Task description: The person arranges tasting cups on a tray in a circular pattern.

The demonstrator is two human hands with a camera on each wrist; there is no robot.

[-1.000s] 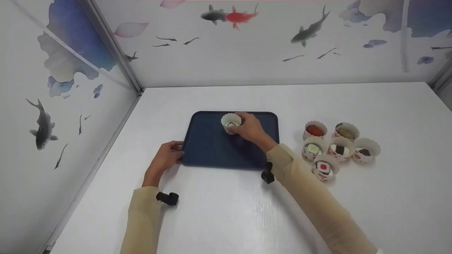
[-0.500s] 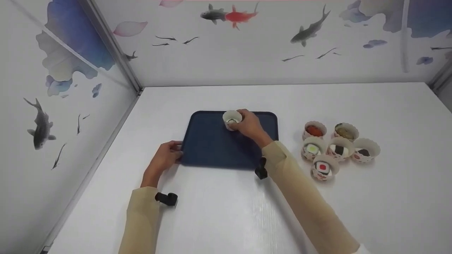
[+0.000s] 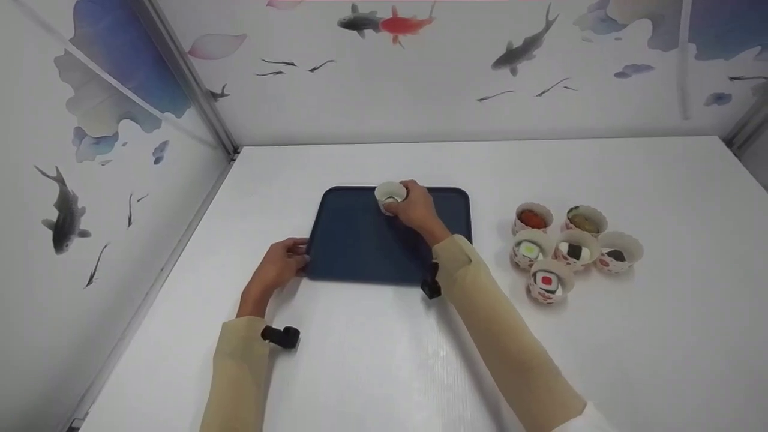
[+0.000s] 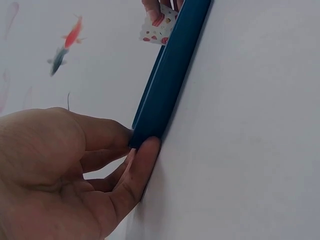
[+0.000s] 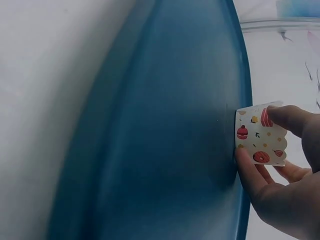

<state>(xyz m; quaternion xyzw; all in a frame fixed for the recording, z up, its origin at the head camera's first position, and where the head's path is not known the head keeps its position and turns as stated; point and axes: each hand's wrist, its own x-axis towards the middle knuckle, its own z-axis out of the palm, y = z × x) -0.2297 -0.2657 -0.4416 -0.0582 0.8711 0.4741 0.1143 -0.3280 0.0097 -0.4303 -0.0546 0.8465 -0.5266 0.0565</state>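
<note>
My right hand [image 3: 418, 208] holds a white paper baking cup [image 3: 381, 200] by its side, thumb toward me, over the far edge of a dark blue tray [image 3: 354, 240]. Something small lies inside the cup, too little shown to name. In the right wrist view the cup [image 5: 259, 132] has red dessert prints and a scalloped rim, and its base meets or nearly meets the tray surface. At the tray's left side, my left hand [image 3: 277, 264] pinches the edge. The left wrist view shows the thumb and fingers [image 4: 142, 170] at the tray's corner.
Several similar cups stand grouped right of the tray. They hold an orange-red piece [image 3: 532, 219], white rolls with green [image 3: 529, 250] or red [image 3: 546, 280] centres, and black-banded white pieces [image 3: 576, 252]. Printed walls border the white table [image 3: 360, 360] behind and left.
My right hand has shifted slightly away from me with the cup, toward the tray's far edge. The left hand keeps its place at the tray; the grouped cups have not moved.
</note>
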